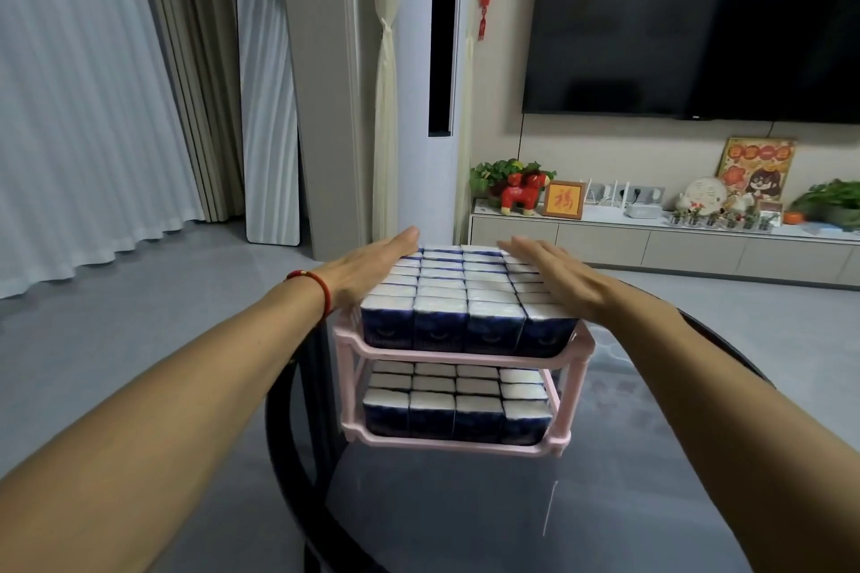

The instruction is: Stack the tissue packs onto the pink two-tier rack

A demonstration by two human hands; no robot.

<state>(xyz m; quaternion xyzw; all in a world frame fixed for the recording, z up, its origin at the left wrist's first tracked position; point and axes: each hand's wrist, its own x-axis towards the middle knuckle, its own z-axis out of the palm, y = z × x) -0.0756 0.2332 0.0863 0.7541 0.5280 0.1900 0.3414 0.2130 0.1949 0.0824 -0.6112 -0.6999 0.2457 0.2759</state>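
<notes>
- Head view: the pink two-tier rack (465, 356) stands on a dark glass table (465, 516), and both tiers are packed with blue-and-white tissue packs (458, 293) set upright in close rows.
- The upper tier looks full from front to back; the lower tier (453, 442) also shows tight rows, though its rear is hidden under the shelf above.
- The left hand (372, 272) lies flat along the left edge of the top block of packs, its fingers straight and together, holding nothing.
- The right hand (554, 275) lies flat on the right side of the same block, fingers (521, 249) straight and slightly spread, also holding nothing.
- Judging from this, the loading is done or nearly so, and the step in hand is squaring up: pressing the top rows together so that they sit even.
- No loose packs are visible on the table, so nothing further seems to await stacking.
- The next move calls for light, even pressure from both sides, since the packs are soft and a hard push could tip a row over the low rail or shift the light rack on the smooth glass.
</notes>
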